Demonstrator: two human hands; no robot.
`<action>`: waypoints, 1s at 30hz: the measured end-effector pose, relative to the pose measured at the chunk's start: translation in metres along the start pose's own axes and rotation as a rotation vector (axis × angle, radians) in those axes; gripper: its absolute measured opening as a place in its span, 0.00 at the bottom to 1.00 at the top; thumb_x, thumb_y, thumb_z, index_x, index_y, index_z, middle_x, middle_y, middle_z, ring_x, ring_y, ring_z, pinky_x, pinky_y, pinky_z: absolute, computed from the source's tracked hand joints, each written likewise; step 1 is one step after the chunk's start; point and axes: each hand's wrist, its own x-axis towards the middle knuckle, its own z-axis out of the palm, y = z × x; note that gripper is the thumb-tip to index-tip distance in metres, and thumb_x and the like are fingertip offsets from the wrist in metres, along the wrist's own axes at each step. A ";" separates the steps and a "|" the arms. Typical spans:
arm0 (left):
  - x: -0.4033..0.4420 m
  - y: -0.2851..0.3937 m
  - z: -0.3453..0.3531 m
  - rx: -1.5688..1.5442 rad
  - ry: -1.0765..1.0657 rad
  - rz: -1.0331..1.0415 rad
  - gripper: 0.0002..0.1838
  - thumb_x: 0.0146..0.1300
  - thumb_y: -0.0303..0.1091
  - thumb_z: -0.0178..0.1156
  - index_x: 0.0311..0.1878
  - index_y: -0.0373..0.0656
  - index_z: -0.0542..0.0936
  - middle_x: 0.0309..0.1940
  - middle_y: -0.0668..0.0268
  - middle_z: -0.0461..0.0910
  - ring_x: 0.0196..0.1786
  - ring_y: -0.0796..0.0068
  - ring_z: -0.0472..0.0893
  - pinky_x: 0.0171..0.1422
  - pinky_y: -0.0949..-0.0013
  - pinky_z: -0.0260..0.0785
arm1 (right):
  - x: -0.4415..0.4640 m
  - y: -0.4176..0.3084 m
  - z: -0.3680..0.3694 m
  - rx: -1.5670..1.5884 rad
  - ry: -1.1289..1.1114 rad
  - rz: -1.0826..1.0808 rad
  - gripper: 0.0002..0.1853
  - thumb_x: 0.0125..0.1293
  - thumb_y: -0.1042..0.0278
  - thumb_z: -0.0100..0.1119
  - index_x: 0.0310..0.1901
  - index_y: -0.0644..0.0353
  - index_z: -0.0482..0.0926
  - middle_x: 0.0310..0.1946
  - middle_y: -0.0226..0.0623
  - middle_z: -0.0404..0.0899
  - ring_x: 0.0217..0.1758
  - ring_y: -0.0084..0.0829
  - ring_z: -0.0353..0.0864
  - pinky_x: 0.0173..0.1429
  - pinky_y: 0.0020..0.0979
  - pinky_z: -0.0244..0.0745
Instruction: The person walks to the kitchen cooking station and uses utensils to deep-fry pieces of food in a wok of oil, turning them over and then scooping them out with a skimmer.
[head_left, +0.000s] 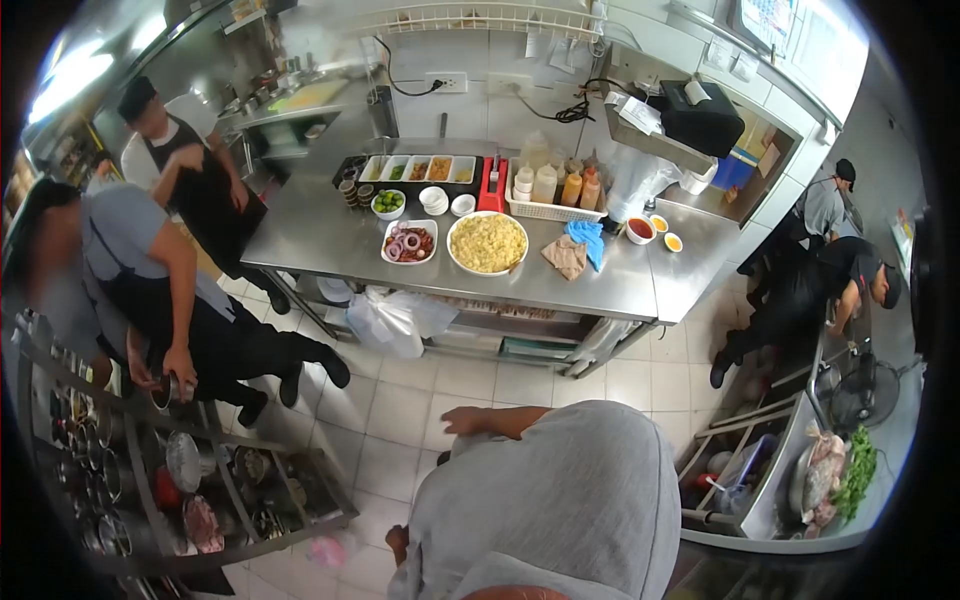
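At the bottom middle, beside my grey shirt [560, 500], my right hand [464, 420] hangs over the tiled floor. Its fingers look loosely stretched out, with nothing visible in them. Only part of my left hand [398, 541] shows lower down, past the shirt's edge; its fingers are too hidden to read. Both hands are apart from the steel counter [350, 250]. On the counter stand a large bowl of chopped yellow food [487, 243], a dish of onion rings and red pieces [409, 243], and a bowl of green limes [388, 204].
Sauce bottles stand in a white basket [530, 207] near a printer [700, 118]. Two people in dark aprons [200, 190] work at left by a pan rack [180, 480]; others [830, 270] are at right. Raw meat [823, 478] and green herbs [857, 475] lie lower right.
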 end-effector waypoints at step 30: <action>-0.241 -0.068 0.100 -0.185 -0.036 -0.253 0.08 0.52 0.36 0.65 0.37 0.54 0.85 0.34 0.66 0.85 0.35 0.63 0.82 0.38 0.55 0.76 | -0.050 -0.041 0.195 -0.541 -0.226 -0.022 0.18 0.58 0.60 0.55 0.39 0.66 0.86 0.47 0.57 0.82 0.53 0.51 0.83 0.54 0.45 0.79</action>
